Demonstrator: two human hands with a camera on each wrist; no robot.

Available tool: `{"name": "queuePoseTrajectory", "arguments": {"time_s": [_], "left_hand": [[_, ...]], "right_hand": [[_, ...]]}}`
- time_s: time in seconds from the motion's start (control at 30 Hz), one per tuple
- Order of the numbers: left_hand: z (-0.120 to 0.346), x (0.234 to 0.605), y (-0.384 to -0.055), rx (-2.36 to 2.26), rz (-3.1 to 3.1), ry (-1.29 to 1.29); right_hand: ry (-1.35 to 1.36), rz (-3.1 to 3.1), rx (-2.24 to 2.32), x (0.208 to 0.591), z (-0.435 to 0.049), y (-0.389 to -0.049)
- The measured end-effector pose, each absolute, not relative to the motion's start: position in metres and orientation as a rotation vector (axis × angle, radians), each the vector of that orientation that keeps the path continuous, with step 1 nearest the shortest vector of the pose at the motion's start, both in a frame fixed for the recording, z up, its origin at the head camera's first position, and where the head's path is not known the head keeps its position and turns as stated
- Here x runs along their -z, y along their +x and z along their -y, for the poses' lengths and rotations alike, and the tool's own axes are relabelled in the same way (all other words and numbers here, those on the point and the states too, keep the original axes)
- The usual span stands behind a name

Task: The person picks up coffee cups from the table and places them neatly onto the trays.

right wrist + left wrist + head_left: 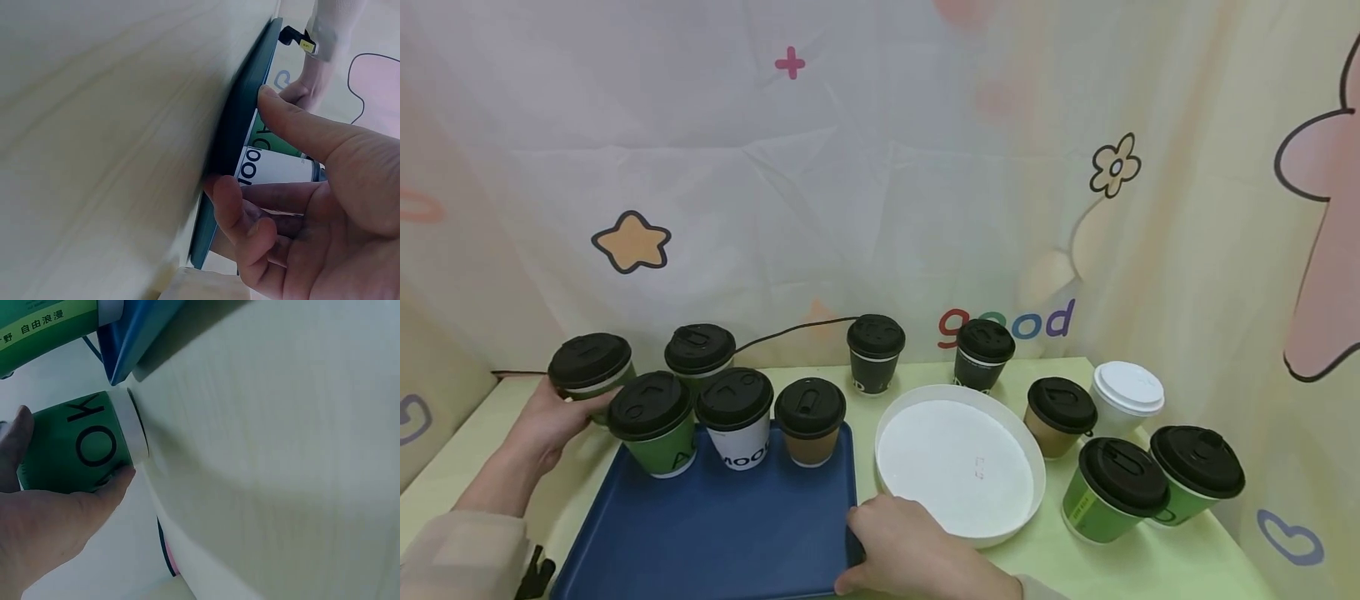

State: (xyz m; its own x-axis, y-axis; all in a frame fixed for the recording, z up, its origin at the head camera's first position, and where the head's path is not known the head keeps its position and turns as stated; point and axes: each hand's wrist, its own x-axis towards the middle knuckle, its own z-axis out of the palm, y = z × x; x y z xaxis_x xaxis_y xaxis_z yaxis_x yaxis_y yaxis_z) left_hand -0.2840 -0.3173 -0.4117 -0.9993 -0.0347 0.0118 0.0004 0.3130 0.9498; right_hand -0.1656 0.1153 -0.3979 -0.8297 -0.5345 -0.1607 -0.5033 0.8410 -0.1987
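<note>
At the far left, my left hand (553, 421) grips a green paper cup (75, 444) by its side. Its black lid (590, 360) shows in the head view. The cup stands on the table just beside the blue tray (722, 533). My right hand (917, 546) holds the tray's right edge, with the thumb on the rim in the right wrist view. Along the tray's back part stand a green cup (662, 450), a white cup (741, 442) and a brown cup (811, 447), all with black lids. Another black-lidded cup (700, 350) stands behind them.
A round white dish (958, 400) lies right of the tray. Two dark cups, one of them a black cup (874, 371), stand at the back. On the right are a brown cup (1051, 429), a white-lidded cup (1123, 400) and two green cups. A printed curtain (850, 183) hangs behind.
</note>
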Motion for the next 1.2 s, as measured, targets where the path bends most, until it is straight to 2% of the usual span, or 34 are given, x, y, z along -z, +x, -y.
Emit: {"name": "queuePoseTrajectory", "arguments": {"time_s": [0.87,1.2], "left_hand": [[0.331,0.407,-0.234,1.593,2.565,0.160],[0.332,0.406,-0.212,1.511,2.640,0.116]], "right_hand": [[-0.807,-2.807,0.212,0.397,-0.115,-0.167],[-0.820,-2.799,0.217,0.397,-0.116,-0.167]]}}
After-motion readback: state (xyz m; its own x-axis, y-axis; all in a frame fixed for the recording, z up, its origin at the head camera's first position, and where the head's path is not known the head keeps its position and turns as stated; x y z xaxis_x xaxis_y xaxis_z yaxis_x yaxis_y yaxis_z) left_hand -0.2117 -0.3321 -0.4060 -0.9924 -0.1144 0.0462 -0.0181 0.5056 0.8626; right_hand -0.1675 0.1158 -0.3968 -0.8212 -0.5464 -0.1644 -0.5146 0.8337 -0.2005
